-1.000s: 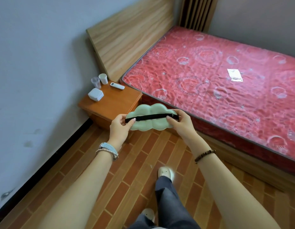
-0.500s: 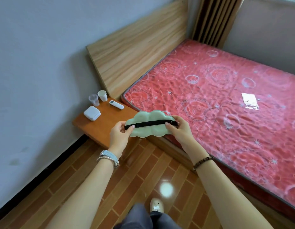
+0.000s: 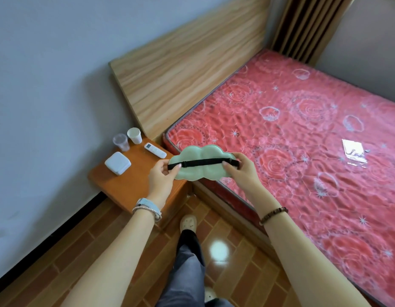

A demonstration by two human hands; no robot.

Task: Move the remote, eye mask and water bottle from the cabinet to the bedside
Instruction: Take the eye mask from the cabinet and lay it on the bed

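No water bottle can be made out, and the buttons on the remote (image 3: 155, 150) are too small to read. The eye mask (image 3: 202, 167) is pale green, cloud-shaped, with a black strap across it. The left hand (image 3: 162, 177) pinches its nine o'clock end and the right hand (image 3: 240, 171) its three o'clock end, above the bedside table (image 3: 134, 187) edge.

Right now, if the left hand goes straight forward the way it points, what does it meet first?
Probably the remote on the bedside table; the left hand, holding the eye mask, points there, though depth is unclear.
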